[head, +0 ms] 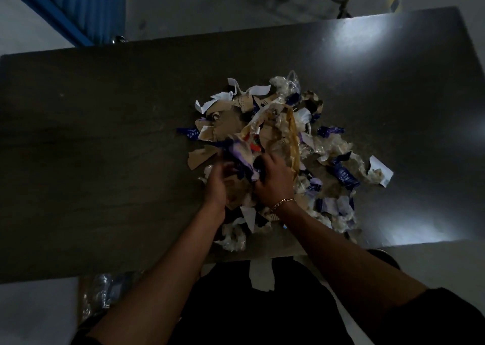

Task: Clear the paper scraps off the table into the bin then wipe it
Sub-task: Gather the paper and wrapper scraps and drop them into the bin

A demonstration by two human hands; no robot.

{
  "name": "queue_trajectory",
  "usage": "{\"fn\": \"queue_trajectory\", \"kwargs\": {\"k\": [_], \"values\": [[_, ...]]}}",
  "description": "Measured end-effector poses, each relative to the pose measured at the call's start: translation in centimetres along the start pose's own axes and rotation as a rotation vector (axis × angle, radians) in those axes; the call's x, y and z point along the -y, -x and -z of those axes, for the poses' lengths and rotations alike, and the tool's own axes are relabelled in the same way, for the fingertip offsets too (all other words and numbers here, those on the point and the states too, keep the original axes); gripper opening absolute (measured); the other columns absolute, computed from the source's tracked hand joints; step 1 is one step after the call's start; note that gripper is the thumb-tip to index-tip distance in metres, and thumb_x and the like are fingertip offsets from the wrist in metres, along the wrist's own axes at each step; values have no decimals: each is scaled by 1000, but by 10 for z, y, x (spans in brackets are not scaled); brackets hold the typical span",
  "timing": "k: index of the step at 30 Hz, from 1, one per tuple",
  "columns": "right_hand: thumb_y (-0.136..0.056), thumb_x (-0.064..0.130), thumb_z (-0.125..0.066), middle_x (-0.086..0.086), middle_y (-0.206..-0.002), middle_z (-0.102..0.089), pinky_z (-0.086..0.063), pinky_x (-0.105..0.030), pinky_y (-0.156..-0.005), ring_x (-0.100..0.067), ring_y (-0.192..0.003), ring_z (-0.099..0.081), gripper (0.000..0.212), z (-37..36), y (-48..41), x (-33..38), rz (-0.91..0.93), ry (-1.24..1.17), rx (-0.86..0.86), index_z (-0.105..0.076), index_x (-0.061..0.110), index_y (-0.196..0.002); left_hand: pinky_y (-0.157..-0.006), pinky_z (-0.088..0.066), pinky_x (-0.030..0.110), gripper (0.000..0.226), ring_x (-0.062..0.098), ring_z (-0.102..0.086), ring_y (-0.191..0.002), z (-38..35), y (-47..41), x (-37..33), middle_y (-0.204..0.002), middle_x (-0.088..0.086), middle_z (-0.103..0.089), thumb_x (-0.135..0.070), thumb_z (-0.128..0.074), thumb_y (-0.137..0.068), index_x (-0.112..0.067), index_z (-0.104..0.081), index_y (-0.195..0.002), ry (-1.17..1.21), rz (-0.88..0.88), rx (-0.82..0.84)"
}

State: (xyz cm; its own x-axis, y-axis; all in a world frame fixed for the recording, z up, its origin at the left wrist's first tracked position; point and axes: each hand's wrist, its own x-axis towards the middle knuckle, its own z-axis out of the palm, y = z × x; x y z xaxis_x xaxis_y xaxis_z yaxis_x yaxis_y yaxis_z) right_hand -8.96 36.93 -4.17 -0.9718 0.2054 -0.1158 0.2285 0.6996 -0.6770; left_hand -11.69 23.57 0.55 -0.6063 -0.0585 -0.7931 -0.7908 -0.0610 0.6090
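Paper scraps [275,140], torn white-brown-blue heap, right hand [274,184] fingers gripping them, left hand [217,183] unclear

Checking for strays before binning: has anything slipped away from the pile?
Yes. A white paper strip sits beyond the table's near edge, off the tabletop and apart from the pile, seemingly hanging or already fallen.

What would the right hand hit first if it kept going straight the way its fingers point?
Hardly any travel: the right hand points away from the person, its fingers curled into the paper scraps. More of that pile comes first, probably the brown cardboard pieces; depth is hard to judge.
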Motion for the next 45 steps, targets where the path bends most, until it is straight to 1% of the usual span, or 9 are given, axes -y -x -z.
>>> {"fn": "queue_trajectory", "kwargs": {"k": [4, 8, 11, 15, 21, 25, 28, 38, 45], "values": [[-87, 22, -67, -9, -124, -62, -46, -42, -94, -29, -113, -57, 43, 0, 0, 11, 38, -57, 130, -61, 19, -130, -105, -44, 63, 87, 33, -59, -123, -9, 6, 1, -133, 7, -65, -83, -69, -67, -32, -63, -136, 128, 171, 216], [-80, 24, -68, -6, -119, -67, -43, -21, -87, -15, -109, -60, 48, -10, 7, 18, -96, -276, 111, -62, 16, -127, -107, -48, 51, 53, 34, -67, -117, -22, 5, 5, -122, 15, -74, -47, -77, -80, -15, -73, -122, 244, 246, 226], [-72, 26, -75, -6, -121, -65, -50, -25, -98, -12, -116, -63, 56, -3, 5, 18, -102, -497, 142, -54, 30, -123, -97, -52, 43, 28, 31, -70, -104, -25, -2, 7, -103, 13, -78, -31, -70, -89, -11, -77, -107, 267, 211, 166], [-67, 29, -80, -3, -132, -62, -51, -33, -103, -12, -123, -61, 80, 15, 4, 8, -106, -595, 224, -51, 23, -141, -87, -57, 43, 35, 31, -71, -102, -21, -10, 9, -106, 12, -77, -24, -71, -86, -11, -74, -118, 223, 162, 71], [-88, 41, -56, -2, -120, -61, -51, -47, -85, -23, -107, -59, 40, 49, 46, -22, 178, -101, 3, -64, 16, -118, -80, -58, 43, 31, 32, -74, -95, -7, -19, 7, -104, 13, -78, -17, -74, -84, -14, -71, -115, 277, 163, -2], [-90, 58, -55, -7, -143, -54, -37, -58, -110, -34, -133, -47, 53, 19, 100, -32, 526, 302, 164, -57, 27, -134, -76, -56, 39, 25, 29, -74, -88, -2, -21, 7, -92, 9, -79, -16, -73, -86, -11, -71, -110, 273, 145, 7], [-85, 76, -52, -8, -154, -43, -31, -72, -108, -39, -140, -41, 73, -21, 118, -30, 615, 532, 362, -47, 34, -144, -83, -57, 42, 42, 32, -72, -101, -3, -23, 8, -108, 13, -77, -16, -77, -82, -10, -69, -123, 227, 116, 1], [-81, 49, -51, -5, -125, -62, -53, -44, -78, -29, -106, -61, 47, -21, 70, -38, 573, 482, 412, -69, 30, -120, -66, -56, 34, 62, 31, -71, -105, -2, -20, 8, -122, 14, -72, -19, -81, -77, -13, -61, -135, 188, 49, -3], [-82, 39, -48, -6, -112, -60, -50, -33, -70, -21, -97, -57, 44, 29, 34, -20, -11, -133, -84, -72, 9, -103, -75, -55, 37, 31, 30, -72, -97, 9, -17, -3, -109, 11, -75, -17, -72, -85, -14, -69, -116, 323, 72, 36]]}}
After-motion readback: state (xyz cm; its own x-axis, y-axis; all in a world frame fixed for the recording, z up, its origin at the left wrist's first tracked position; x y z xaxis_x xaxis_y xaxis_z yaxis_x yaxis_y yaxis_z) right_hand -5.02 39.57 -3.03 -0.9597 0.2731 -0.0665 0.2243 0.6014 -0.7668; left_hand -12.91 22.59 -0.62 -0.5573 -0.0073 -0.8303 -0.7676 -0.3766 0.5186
